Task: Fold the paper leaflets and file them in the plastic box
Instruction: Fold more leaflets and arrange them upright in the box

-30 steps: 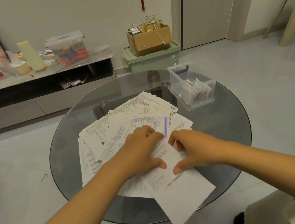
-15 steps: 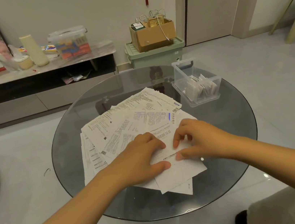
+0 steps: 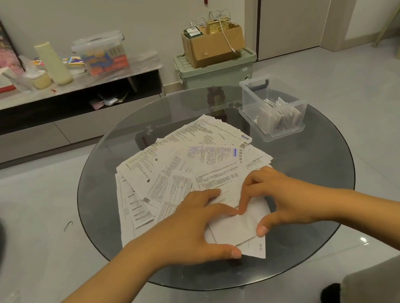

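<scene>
A spread pile of printed paper leaflets (image 3: 185, 163) covers the middle of the round glass table (image 3: 327, 185). At its near edge lies one folded leaflet (image 3: 235, 226), blank side up. My left hand (image 3: 192, 232) and my right hand (image 3: 277, 197) both press down on it, forefingers meeting at the fold, thumbs at its near edge. A clear plastic box (image 3: 273, 107) stands at the table's far right and holds several folded leaflets upright.
A low TV cabinet (image 3: 57, 94) with boxes and jars runs along the far left wall. A green storage bin (image 3: 215, 69) with a cardboard box on it stands beyond the table. My knees sit under the table's near edge.
The long front leaflet has been folded over on itself and is now shorter. Both hands have slid toward the near edge and flattened it.
</scene>
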